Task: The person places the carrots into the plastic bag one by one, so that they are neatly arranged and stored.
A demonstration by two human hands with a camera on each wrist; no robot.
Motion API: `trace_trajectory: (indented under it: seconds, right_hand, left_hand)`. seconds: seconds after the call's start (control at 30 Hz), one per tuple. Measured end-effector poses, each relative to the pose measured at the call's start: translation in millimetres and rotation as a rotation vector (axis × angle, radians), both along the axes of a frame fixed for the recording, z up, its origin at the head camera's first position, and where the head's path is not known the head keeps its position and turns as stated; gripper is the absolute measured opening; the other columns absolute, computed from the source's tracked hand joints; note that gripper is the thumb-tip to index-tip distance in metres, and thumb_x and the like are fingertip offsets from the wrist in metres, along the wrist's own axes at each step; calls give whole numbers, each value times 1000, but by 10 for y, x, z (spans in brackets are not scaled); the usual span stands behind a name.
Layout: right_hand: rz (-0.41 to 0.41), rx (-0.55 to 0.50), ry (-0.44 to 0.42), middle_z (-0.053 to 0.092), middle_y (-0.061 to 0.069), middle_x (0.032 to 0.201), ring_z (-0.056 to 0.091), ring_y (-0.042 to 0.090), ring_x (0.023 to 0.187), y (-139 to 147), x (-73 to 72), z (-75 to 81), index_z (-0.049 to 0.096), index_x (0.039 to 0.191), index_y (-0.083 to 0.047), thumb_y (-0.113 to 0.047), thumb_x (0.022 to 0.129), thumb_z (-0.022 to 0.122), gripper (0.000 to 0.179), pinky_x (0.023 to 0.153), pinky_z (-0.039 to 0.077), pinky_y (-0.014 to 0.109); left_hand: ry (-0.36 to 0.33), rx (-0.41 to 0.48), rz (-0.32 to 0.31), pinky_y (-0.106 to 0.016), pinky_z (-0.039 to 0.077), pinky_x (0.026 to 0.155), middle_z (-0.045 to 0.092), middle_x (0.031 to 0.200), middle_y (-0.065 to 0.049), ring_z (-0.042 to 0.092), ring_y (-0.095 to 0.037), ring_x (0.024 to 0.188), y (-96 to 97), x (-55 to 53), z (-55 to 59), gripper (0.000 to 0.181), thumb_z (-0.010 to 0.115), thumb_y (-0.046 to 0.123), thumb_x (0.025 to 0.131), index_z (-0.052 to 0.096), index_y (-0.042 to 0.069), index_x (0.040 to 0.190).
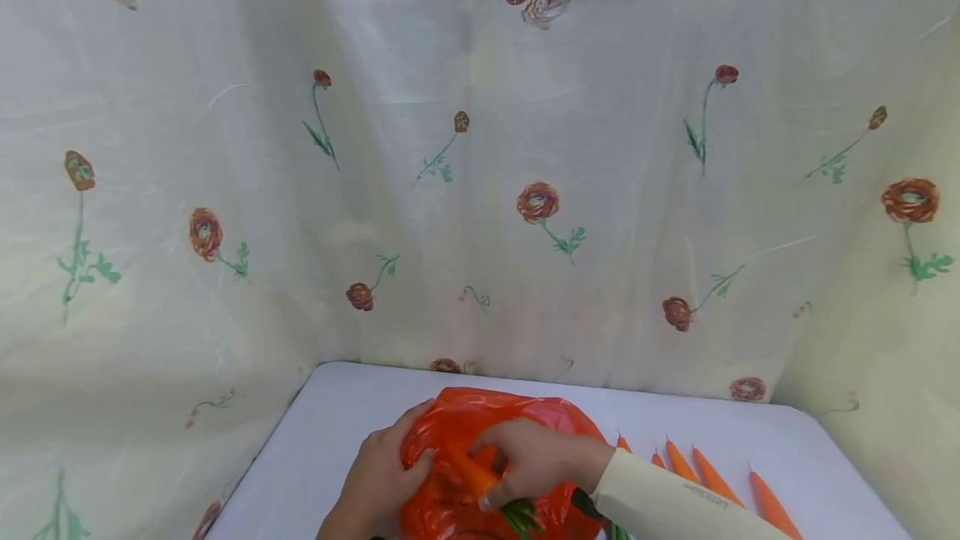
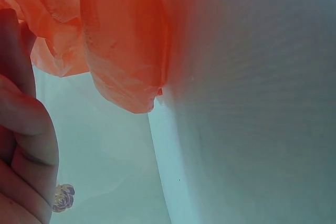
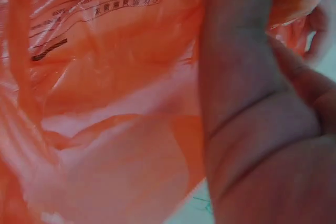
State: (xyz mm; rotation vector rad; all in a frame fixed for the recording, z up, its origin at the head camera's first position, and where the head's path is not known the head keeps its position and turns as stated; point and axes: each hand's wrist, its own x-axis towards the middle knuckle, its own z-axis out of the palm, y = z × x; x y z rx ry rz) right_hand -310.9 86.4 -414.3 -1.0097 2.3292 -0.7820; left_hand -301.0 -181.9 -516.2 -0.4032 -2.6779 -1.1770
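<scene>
A red plastic bag [image 1: 480, 401] sits on the table in the head view, its mouth spread toward me. My left hand [image 1: 384, 463] grips the bag's left edge, thumb on the inner side. Between the fingers and thumb of my right hand [image 1: 542, 458] is an orange carrot [image 1: 468, 472] with green tops, its body over the bag's opening. The left wrist view has the bag's hanging side [image 2: 126, 45] beside curled fingers [image 2: 31, 124]. Printed bag film [image 3: 115, 82] fills much of the right wrist view, partly behind the right hand [image 3: 252, 103].
Several more carrots [image 1: 714, 473] lie in a row on the white table [image 1: 337, 411], right of the bag and partly behind the right sleeve [image 1: 667, 498]. A flower-patterned curtain [image 1: 450, 215] hangs around the table's back and sides.
</scene>
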Motion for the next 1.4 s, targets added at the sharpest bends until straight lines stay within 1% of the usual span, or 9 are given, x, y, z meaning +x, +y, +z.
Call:
trace_trajectory:
  seconds: [0.17,0.33,0.47,0.7,0.77,0.93,1.1,1.23,1.4]
  right_hand:
    - [-152,20,-19,70,-5,108,65,16,91,-127,-58,-142,69,133,-14,-24,88,86,49,84,63,42]
    - [-329,-97,-179,67,4,113,64,27,95,-179,-76,-381,66,133,-11,-21,88,86,50,79,64,53]
    - [-428,-221,-297,65,8,121,63,31,101,-185,-91,-558,61,136,-8,-19,87,88,57,80,64,56]
    - [-494,-468,-577,65,13,127,64,35,106,-217,-113,-753,45,148,-6,-17,91,83,69,89,61,57]
    - [-504,-507,-618,66,15,125,66,34,106,-232,-112,-785,42,150,-4,-16,94,80,69,91,60,58]
    - [-542,-561,-641,70,16,122,72,33,102,-274,-101,-877,40,151,-1,-13,94,80,71,91,60,57]
    - [-552,-609,-651,66,16,129,73,33,104,-319,-111,-976,43,150,-2,-10,89,84,74,92,60,55]
    - [-550,-593,-657,61,14,136,72,34,106,-334,-130,-1030,45,150,-5,-11,88,86,75,92,60,56]
    - [-540,-584,-634,62,14,135,72,34,106,-373,-172,-1074,47,150,-4,-14,91,84,70,92,61,53]
  left_hand:
    - [-17,19,-9,-38,62,88,68,130,12,69,-10,104,18,1,-10,75,79,32,93,45,33,160]
    - [-12,31,-26,-37,64,85,70,127,7,69,-10,100,61,-18,-26,72,77,28,94,46,32,159]
    - [-15,24,-27,-38,64,84,70,127,5,69,-11,99,97,-21,-14,72,77,26,94,46,30,159]
    - [-9,13,-8,-37,64,83,71,126,6,68,-10,96,110,-38,16,73,77,25,93,46,33,159]
    - [-11,16,-9,-38,64,85,70,127,6,68,-11,99,112,-39,19,73,77,25,93,46,33,159]
    - [-22,18,-14,-40,63,86,71,127,5,69,-11,100,113,-32,9,73,77,26,93,46,32,159]
    - [-37,10,-1,-41,64,86,71,125,4,69,-12,99,105,-19,-5,73,78,27,93,47,30,159]
    - [-53,8,-2,-40,64,84,71,123,4,68,-12,96,92,-22,-13,73,77,27,94,46,31,159]
    - [-61,5,16,-42,65,83,71,123,3,68,-14,96,63,-19,-15,74,77,28,94,45,35,160]
